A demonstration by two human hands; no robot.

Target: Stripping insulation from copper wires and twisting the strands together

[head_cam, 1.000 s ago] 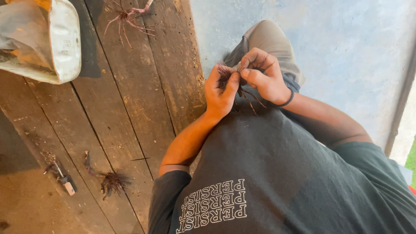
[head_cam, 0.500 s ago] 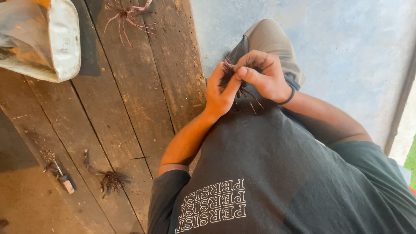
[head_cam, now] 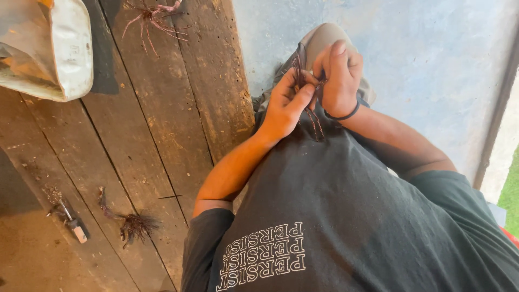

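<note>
Nearest the camera: dark grey T-shirt with pale printed lettering on the chest, filling the lower frame. Both bare forearms run up from the sleeves and meet above the raised knee, which is covered in light grey-tan cloth.

Left hand: fingers curled, thumb pressed forward, pinching a bundle of thin dark reddish-brown root fibres. Right hand: closed over the upper part of the same bundle, fingers folded, a dark band at the wrist. Strands hang down between the two hands, against the shirt. Bundle sits just in front of the knee, held clear of the floor.

Surface to the left: worn wooden planks, brown, scuffed, with gaps between boards and pale dust. On the boards, near the lower left: a loose clump of dark fibres; just beside it a small tool with a pale tip. Further up the boards: a spray of reddish roots. Upper left corner: a pale sack or container, partly cut off.

Beyond the knee: pale blue-grey painted floor or wall, mottled. Far right: a dark frame edge, bright daylight and green past it.
</note>
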